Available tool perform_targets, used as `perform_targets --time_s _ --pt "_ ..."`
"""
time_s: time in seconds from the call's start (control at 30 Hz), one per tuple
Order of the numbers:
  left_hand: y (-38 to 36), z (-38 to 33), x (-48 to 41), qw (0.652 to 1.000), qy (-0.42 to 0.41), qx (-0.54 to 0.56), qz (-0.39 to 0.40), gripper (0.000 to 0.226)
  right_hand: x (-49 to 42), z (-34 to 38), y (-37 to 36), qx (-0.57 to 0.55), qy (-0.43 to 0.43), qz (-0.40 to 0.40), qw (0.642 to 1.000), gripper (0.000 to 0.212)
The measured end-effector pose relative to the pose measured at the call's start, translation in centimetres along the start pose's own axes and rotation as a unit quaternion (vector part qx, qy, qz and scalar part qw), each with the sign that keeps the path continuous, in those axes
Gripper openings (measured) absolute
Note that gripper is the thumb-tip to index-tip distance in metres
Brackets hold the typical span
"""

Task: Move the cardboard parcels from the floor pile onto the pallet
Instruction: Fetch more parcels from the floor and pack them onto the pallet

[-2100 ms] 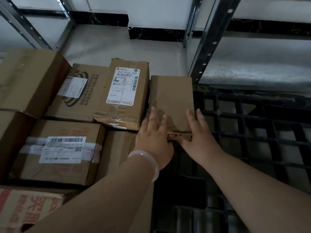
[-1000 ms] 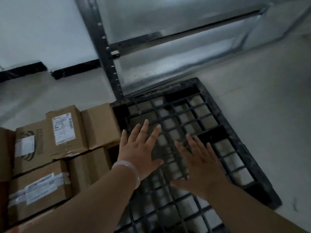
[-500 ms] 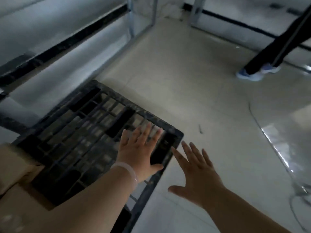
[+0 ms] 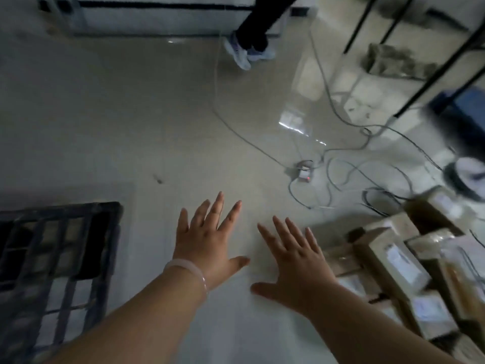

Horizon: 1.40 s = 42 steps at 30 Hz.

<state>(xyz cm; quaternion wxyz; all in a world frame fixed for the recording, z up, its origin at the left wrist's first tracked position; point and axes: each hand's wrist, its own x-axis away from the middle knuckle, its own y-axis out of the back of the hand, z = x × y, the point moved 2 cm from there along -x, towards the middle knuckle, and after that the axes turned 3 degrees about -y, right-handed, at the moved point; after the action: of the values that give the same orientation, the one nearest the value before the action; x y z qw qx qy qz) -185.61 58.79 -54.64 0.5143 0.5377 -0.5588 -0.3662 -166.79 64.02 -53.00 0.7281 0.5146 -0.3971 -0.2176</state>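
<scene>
**Head view.** We see both hands held out over the bare floor (image 4: pixel 105 127), between the pallet and the floor pile. The black grid pallet (image 4: pixel 60 208) lies at the lower left. Only one corner of it shows, and no parcel stands on that part. The pile of cardboard parcels (image 4: pixel 391 258) lies at the lower right: several taped brown boxes with white labels, blurred by camera motion.

We judge the step in hand to be the reach for a parcel, since nothing is carried and the arms extend toward the pile side. The left hand (image 4: pixel 207 243), with a pale bracelet (image 4: pixel 187 269) at the wrist, is spread flat with fingers straight and fanned and thumb out. It grasps nothing and, so far as we can tell, touches nothing. The right hand (image 4: pixel 296 269) is likewise released, its fingers straight and splayed. It lies near the closest parcel but apart from it.

In our judgement the next move calls for bringing both hands rightward and down to the closest box, then closing them on opposite faces before lifting.

Farther off, loose cables (image 4: pixel 341 164) and a small power block (image 4: pixel 304 174) lie on the floor. A second person's legs and shoes (image 4: pixel 246 51) stand at the top edge.
</scene>
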Motion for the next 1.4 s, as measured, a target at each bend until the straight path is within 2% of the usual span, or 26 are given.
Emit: perform_targets --time_s 0.17,0.33,0.53,0.77,1.0,1.1,1.2,1.4 --pt "-2.2 -12.0 -3.9 0.993 -0.109 -0.035 0.027 0.111 6.0 -10.0 -1.7 -0.053 -0.111 -0.026 0.992 0.111" --pt "-5.4 -20.6 -5.6 0.979 -0.181 -0.057 0.071 0.111 12.0 -18.0 -4.6 -0.087 -0.207 -0.02 0.974 0.11" --pt "-7.8 -28.8 -6.6 0.963 -0.223 -0.09 0.121 0.109 17.4 -25.1 -7.3 -0.129 -0.273 0.017 0.953 0.108" --pt "-8.4 -38.6 -9.9 0.956 -0.242 -0.101 0.135 0.108 19.9 -34.5 -6.3 -0.169 -0.348 0.007 0.922 0.103" --pt "-10.2 -41.6 -16.5 0.947 -0.261 -0.107 0.156 0.107 17.4 -41.0 -6.6 -0.2 -0.395 0.011 0.897 0.102" --pt "-11.6 -41.6 -20.2 0.94 -0.259 -0.119 0.189 0.104 16.2 -43.4 -8.0 -0.235 -0.443 0.039 0.864 0.103" --pt "-13.8 -42.8 -24.9 0.936 -0.28 -0.105 0.184 0.104 14.1 -46.5 -9.8 -0.252 -0.485 0.025 0.837 0.104" --pt "-23.1 -44.2 -29.0 0.898 -0.348 -0.118 0.242 0.101 8.1 -52.1 -16.4 -0.33 -0.529 0.023 0.782 0.106"
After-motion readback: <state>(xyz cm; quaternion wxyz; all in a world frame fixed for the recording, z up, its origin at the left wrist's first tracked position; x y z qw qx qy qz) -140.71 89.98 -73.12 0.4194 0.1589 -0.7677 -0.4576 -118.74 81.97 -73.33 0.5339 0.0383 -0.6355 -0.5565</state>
